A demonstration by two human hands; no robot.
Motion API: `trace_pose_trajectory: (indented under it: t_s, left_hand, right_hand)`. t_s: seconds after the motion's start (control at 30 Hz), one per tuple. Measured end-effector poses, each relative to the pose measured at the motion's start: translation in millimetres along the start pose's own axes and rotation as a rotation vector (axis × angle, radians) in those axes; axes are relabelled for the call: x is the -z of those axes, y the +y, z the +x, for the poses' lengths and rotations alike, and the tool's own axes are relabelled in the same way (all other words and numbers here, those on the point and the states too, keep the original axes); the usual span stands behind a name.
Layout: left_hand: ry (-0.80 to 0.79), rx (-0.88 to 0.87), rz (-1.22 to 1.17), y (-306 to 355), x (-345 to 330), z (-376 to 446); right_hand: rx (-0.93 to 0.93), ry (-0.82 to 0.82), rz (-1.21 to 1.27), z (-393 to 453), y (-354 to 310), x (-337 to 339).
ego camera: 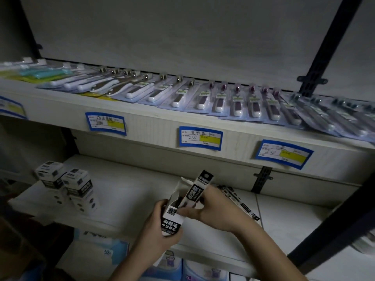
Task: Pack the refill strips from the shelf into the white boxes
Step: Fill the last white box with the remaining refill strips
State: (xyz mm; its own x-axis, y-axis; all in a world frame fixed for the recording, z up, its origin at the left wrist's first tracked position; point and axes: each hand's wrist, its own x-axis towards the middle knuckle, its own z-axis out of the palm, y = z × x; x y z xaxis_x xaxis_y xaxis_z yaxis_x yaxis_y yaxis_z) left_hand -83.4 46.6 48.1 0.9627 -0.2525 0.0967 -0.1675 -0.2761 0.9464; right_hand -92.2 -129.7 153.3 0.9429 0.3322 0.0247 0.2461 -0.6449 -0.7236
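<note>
Nearby, two closed boxes (67,184), loose strips (239,199)

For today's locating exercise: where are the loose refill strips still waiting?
Head view, lower shelf: the black-and-white refill strips lie flat just behind the right hand.

An open white box (171,217) with black label stands tilted at near centre, a black-and-white strip (197,190) slanting into its mouth. More strips (239,199) lie right; two closed boxes (67,183) stand far left.
</note>
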Motion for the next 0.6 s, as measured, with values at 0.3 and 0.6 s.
trace_pose_trajectory:
  t_s: [0.3,0.6]
  left_hand:
    - [0.041,0.006,0.012,0.5,-0.1,1.0]
    - [0.037,-0.015,0.009,1.7,-1.5,2.7]
  right_hand:
    - [0.083,0.411,0.1,-12.8,2.0,-13.9]
    - [0.231,0.273,-0.155,-21.8,19.9,-32.4]
